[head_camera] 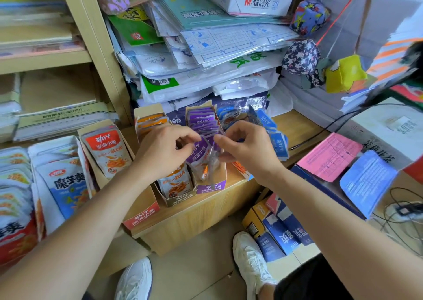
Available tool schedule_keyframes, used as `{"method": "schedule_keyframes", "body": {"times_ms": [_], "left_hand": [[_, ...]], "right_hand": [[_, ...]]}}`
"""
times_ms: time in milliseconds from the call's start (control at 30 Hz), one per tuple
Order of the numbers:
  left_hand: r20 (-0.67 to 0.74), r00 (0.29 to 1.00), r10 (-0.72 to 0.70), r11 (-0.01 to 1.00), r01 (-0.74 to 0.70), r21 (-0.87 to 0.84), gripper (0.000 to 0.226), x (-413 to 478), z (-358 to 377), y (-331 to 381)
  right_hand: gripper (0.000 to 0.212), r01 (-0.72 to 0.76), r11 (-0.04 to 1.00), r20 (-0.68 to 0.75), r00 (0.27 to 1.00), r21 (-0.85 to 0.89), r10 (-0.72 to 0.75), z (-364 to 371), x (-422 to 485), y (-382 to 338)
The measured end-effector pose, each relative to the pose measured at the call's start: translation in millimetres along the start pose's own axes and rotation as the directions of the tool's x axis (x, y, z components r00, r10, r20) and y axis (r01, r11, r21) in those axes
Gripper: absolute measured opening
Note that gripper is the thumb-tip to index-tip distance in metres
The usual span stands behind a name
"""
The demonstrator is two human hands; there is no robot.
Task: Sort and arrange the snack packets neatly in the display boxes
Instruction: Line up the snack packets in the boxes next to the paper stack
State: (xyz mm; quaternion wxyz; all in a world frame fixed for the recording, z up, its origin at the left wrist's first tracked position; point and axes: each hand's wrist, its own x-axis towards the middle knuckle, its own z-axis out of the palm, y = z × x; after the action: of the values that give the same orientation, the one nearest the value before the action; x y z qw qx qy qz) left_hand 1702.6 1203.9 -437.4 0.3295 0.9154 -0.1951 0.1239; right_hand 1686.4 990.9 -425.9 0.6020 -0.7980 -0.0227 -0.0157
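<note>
2 hands meet over a purple display box (210, 186) on the worktop (206, 208): left hand (162, 148) and right hand (249, 148) each pinch a purple snack packet (199, 153).

Purple packet (198, 154), seemingly tilted, in purple box (211, 187)

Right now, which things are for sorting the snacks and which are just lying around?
For the job: purple packet, pinched by left hand and right hand; purple box; orange box; blue packets.
Lying about: pink paper; yellow cloth cube; white paper carton.
</note>
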Motion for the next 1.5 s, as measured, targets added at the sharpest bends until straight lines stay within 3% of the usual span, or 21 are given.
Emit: {"method": "schedule_keyframes", "body": {"times_ms": [67, 167, 267, 367, 467, 533, 633, 733, 800, 933, 1067, 1133, 1200, 1300, 1433, 1500], "left_hand": [[0.028, 0.998, -0.054, 0.996, 0.056, -0.062, 0.018, 2, 2, -1], [0.075, 0.995, -0.072, 0.985, 0.083, -0.153, 0.045, 2, -1, -1], [0.053, 0.998, -0.039, 0.998, 0.041, -0.045, 0.027, 1, -1, -1], [0.013, 0.999, -0.046, 0.999, 0.046, -0.014, 0.012, 2, 2, -5], [-0.017, 0.999, -0.046, 0.998, 0.045, -0.052, 0.011, 3, 4, -2], [-0.025, 0.999, -0.025, 0.997, 0.023, -0.067, 0.012, 3, 5, 1], [-0.015, 0.999, 0.047, 0.998, -0.047, 0.044, 0.017, 2, 6, 0], [0.036, 0.998, 0.059, 0.994, -0.062, 0.094, 0.037, 0, 3, -1], [0.073, 0.994, 0.08, 0.986, -0.089, 0.143, 0.042, 0, -1, -4], [0.061, 0.992, 0.114, 0.968, -0.125, 0.216, 0.034, -1, -8, -12], [-0.018, 0.993, 0.116, 0.991, -0.115, 0.063, 0.021, -2, -1, -6], [0.009, 0.995, 0.101, 0.994, -0.101, -0.033, 0.023, 0, 3, -3], [0.047, 0.993, 0.111, 0.992, -0.108, -0.065, 0.026, 1, 4, -2], [-0.021, 0.994, 0.103, 0.994, -0.104, -0.026, 0.029, 2, 0, -3], [0.066, 0.993, 0.099, 0.982, -0.109, 0.154, 0.031, 1, -3, -9], [0.106, 0.991, 0.084, 0.986, -0.098, 0.132, 0.04, -1, -4, -8]], "right_hand": [[0.022, -0.024, 0.999, 0.17, 0.985, -0.037, 0.03, 2, 2, 1], [0.028, 0.032, 0.978, 0.351, 0.935, -0.208, 0.044, -2, 1, 4], [0.036, 0.149, 0.899, 0.415, 0.909, -0.412, 0.04, -9, 2, 9], [0.041, 0.286, 0.844, 0.329, 0.934, -0.453, -0.14, -9, 5, 14], [0.049, 0.321, 0.864, 0.123, 0.947, -0.389, -0.297, -8, 10, 13], [0.05, 0.352, 0.85, 0.098, 0.934, -0.392, -0.342, -8, 13, 13], [0.024, 0.378, 0.785, 0.141, 0.924, -0.491, -0.356, -9, 18, 18], [0.008, 0.37, 0.738, 0.262, 0.928, -0.565, -0.265, -12, 20, 25], [0.012, 0.375, 0.721, 0.304, 0.923, -0.582, -0.234, -13, 19, 29], [0.023, 0.342, 0.794, 0.242, 0.937, -0.502, -0.251, -13, 18, 29], [0.042, 0.341, 0.811, 0.19, 0.94, -0.476, -0.284, -11, 16, 24], [0.051, 0.363, 0.806, 0.201, 0.931, -0.468, -0.303, -11, 15, 23], [0.039, 0.398, 0.778, 0.231, 0.917, -0.486, -0.325, -12, 15, 23], [0.021, 0.441, 0.73, 0.307, 0.896, -0.522, -0.321, -17, 16, 23], [0.019, 0.473, 0.729, 0.462, 0.854, -0.495, -0.241, -31, 9, 17], [0.027, 0.459, 0.733, 0.483, 0.852, -0.502, -0.203, -36, 5, 15]]}}
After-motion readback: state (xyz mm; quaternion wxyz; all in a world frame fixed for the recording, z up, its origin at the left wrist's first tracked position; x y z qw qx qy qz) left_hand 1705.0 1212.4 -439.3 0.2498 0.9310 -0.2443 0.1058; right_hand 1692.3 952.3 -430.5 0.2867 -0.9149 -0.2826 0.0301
